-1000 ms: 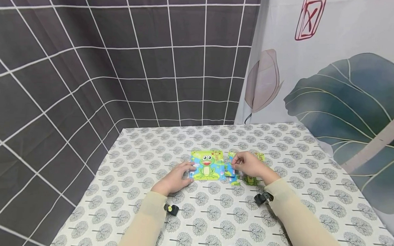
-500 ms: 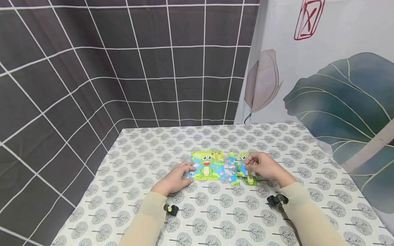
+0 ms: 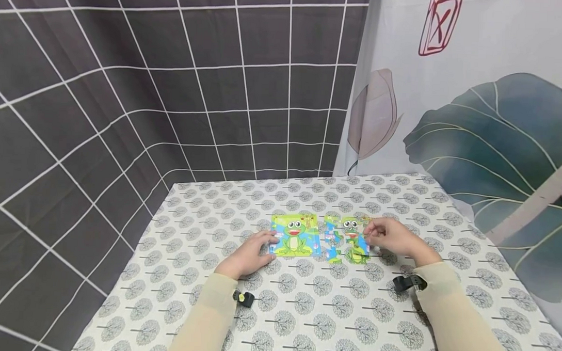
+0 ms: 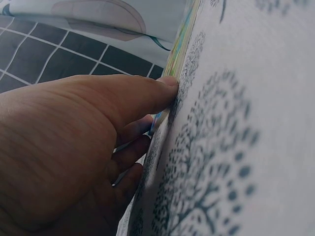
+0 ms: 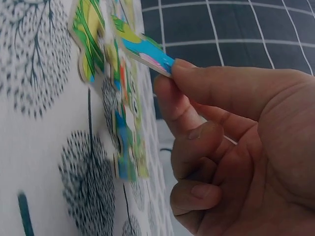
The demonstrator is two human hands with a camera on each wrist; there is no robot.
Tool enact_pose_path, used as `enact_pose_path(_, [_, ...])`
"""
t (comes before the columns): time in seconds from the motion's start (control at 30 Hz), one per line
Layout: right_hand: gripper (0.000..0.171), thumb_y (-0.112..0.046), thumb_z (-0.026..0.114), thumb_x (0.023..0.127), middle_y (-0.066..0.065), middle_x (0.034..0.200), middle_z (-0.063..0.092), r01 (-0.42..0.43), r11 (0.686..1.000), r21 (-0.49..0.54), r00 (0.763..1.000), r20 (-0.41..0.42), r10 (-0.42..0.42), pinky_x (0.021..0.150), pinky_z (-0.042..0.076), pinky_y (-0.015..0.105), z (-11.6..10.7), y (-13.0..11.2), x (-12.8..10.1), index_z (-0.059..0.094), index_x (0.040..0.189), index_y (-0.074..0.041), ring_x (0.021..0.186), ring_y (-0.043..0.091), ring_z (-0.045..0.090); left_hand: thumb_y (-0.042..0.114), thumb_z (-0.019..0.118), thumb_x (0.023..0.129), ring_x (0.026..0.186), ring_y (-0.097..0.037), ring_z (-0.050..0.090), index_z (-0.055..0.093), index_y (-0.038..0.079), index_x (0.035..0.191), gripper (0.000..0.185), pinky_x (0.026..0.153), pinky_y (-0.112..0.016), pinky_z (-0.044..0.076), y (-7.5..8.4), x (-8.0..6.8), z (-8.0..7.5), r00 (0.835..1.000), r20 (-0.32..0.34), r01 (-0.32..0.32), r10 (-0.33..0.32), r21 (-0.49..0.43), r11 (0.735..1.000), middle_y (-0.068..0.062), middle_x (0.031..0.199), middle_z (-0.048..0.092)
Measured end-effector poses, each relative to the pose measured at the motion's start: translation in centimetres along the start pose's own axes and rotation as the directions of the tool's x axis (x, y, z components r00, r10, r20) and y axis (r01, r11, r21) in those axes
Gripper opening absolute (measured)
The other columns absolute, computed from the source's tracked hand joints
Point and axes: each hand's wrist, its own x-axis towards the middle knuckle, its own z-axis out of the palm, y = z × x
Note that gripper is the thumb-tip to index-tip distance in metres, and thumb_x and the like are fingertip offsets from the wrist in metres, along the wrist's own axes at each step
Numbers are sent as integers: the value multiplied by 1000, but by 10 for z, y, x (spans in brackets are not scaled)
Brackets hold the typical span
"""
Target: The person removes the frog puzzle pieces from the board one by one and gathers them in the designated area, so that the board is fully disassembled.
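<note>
A square frog puzzle lies flat on the tree-patterned tablecloth. My left hand rests beside it with straight fingers touching its left edge; the left wrist view shows the fingertips against the puzzle's rim. To the right, my right hand pinches a frog-face piece by its right edge. In the right wrist view the thumb and forefinger hold that piece, tilted up off the cloth. Loose pieces lie beside and under it, and show as loose pieces near the right wrist.
The table stands in a corner: a dark tiled wall runs behind and to the left, a leaf-printed curtain hangs on the right. Bare tablecloth stretches in front of the hands and behind the puzzle.
My right hand has moved right with the piece pinched in it, uncovering the loose pieces by the puzzle. The left hand has stayed on the puzzle's left edge.
</note>
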Motion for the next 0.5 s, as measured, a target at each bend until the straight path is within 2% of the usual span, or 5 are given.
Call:
enact_pose_path(0.33, [22,-8,78,92,5,91,70,-8,1000,-8,999,38,9,70,55,26,-19,7,-21,70,111,1,81,18,64,25,73,99,155,-30,30,61,17,145,49,126,-57,24,-1,0,1,1000,2,-4,4,-10,1000,2,167,38])
enact_pose_path(0.5, [21,-8,77,93,7,87,69,-28,1000,4,997,70,27,64,53,27,-25,11,-28,70,110,1,75,16,61,25,73,98,154,-30,31,61,16,145,49,125,-57,24,0,0,0,1000,0,-13,13,-7,1000,1,166,39])
